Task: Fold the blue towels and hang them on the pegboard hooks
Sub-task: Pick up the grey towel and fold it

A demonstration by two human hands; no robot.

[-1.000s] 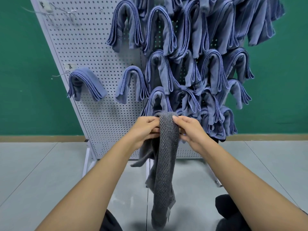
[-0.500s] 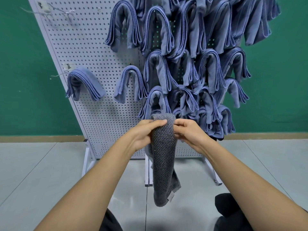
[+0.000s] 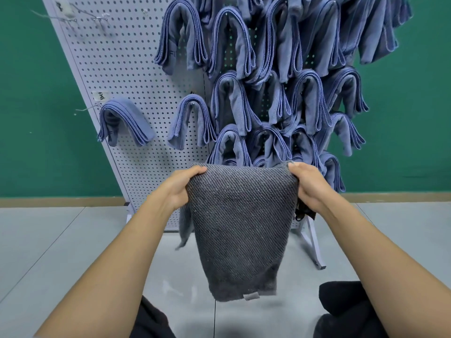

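— What sort of premises?
— Staged display or test room: white pegboard (image 3: 127,76) on a stand, hung with folded blue towels (image 3: 268,69), plain green wall (image 3: 36,118), bare grey floor (image 3: 48,240).

Dark grey towel (image 3: 240,230) with diagonal ribbing; blue folded towels (image 3: 280,76); white dotted pegboard (image 3: 127,76); green wall (image 3: 36,123); pale grey floor (image 3: 48,240).

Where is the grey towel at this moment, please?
In the head view, the grey towel hangs at the centre, held at its top corners by the left hand and right hand, just in front of the lowest blue towels on the pegboard.
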